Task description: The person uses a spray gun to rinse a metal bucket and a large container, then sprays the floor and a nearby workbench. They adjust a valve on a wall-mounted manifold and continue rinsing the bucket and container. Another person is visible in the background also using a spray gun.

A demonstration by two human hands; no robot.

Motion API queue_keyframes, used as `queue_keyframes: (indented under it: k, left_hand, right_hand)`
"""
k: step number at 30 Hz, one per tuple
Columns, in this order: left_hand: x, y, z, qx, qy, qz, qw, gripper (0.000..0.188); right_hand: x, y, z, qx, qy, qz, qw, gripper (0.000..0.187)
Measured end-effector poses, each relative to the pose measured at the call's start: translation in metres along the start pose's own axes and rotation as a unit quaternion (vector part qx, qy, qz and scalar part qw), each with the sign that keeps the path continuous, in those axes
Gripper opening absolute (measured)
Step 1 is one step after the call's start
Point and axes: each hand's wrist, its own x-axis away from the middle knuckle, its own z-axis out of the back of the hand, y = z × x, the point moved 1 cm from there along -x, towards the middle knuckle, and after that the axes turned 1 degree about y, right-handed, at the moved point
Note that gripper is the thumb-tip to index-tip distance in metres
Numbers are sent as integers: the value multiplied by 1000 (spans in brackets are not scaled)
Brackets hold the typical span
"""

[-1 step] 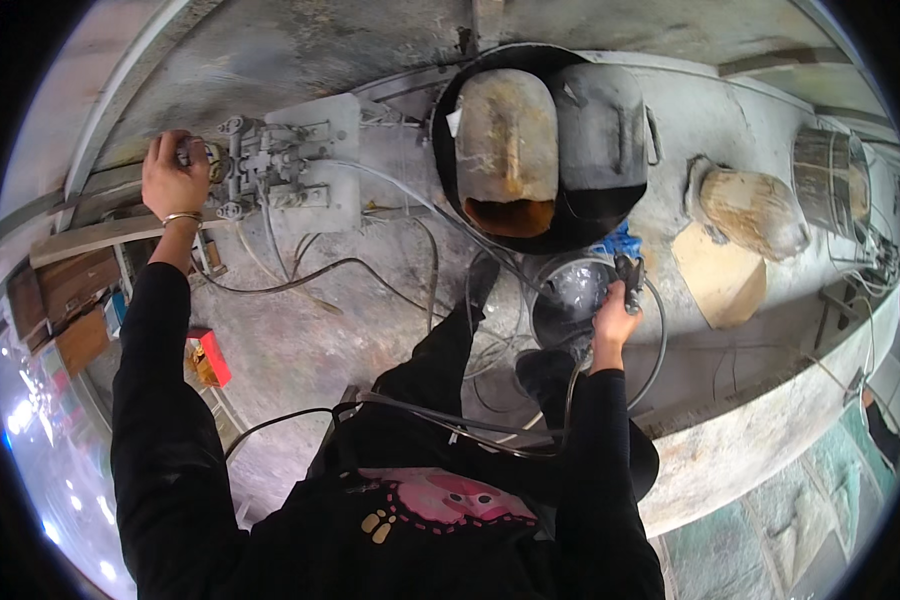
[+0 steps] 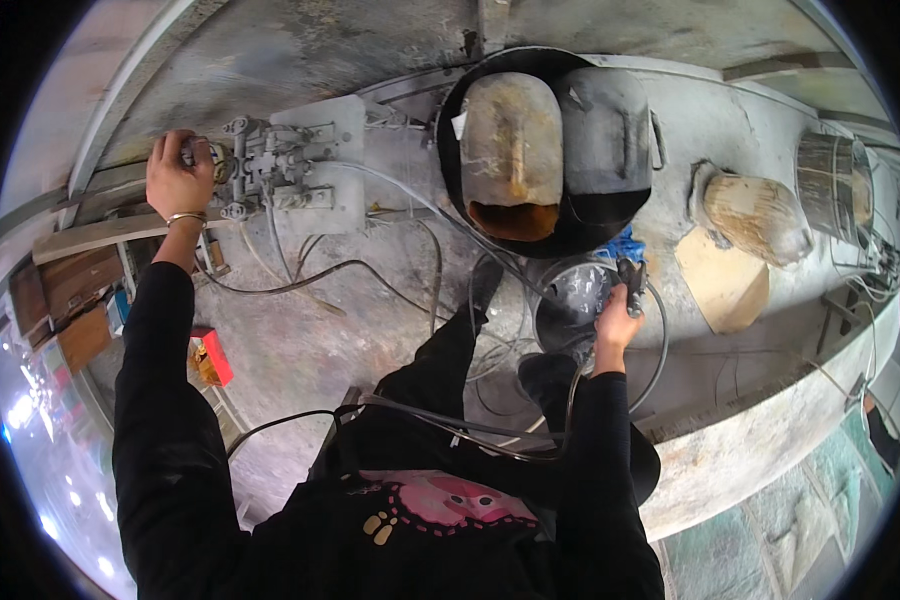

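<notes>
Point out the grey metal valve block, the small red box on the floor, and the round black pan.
grey metal valve block (image 2: 305, 165), head view, flat plate
small red box (image 2: 213, 356), head view, top face
round black pan (image 2: 448, 150), head view, left rim

At twelve o'clock from me a big black pan (image 2: 450, 150) holds two curved metal shells (image 2: 515, 140), one rusty tan, one dark grey. At two o'clock a wooden block (image 2: 755, 215) lies beside a flat tan board (image 2: 722, 282), with a shiny steel pot (image 2: 832, 185) farther out. At nine o'clock a red and yellow box (image 2: 210, 357) rests on the dusty concrete floor (image 2: 300, 340).
</notes>
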Motion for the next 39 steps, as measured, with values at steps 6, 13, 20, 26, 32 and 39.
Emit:
queue_keyframes:
  k: [6, 13, 20, 26, 32, 39]
  left_hand:
    - [-2, 0, -1, -8, 15, -10, 1000, 14]
    - [-3, 0, -2, -21, 12, -2, 1000, 13]
    - [-2, -3, -2, -8, 3, -6, 1000, 15]
    - [-1, -3, -3, -5, 11, 1, 1000, 16]
    - [-1, 0, 0, -10, 15, -3, 1000, 16]
    - [2, -3, -3, -14, 14, 7, 1000, 18]
  right_hand:
    - [6, 1, -14, -11, -5, -42, 999, 24]
    - [3, 1, -14, -33, 4, -35, 999, 22]
    - [5, -9, -10, -56, 2, -51, 997, 21]
    - [12, -13, -9, -54, 3, -63, 997, 23]
    - [19, -18, -6, -37, 2, -83, 996, 23]
    - [12, -5, -1, -61, 7, -62, 996, 23]
